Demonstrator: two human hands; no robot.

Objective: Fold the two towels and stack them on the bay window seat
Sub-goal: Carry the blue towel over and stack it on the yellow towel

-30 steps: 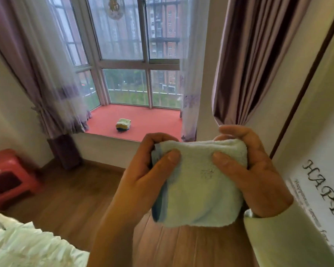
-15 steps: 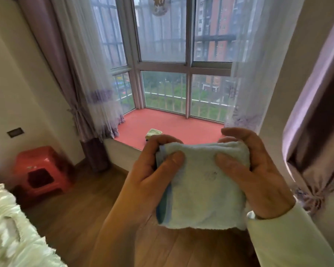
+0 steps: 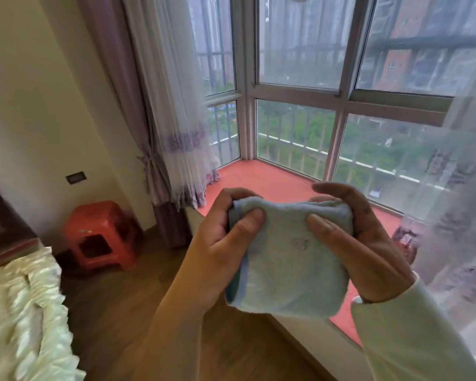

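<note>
A pale blue-green towel [image 3: 286, 273], folded into a thick square of several layers, hangs in the air. The left hand [image 3: 220, 235] and right hand [image 3: 368, 246] pinch its 2 top corners. A faint mark sits near its middle. Behind it lies the red window seat [image 3: 261, 176].

Fluffy terry cloth towel [image 3: 287, 270], glossy plastic stool [image 3: 101, 235], smooth wood floor [image 3: 138, 312], sheer curtain [image 3: 173, 105].

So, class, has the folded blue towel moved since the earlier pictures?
Yes. The towel has come forward toward the red window seat; it now overlaps the seat's front edge.
</note>
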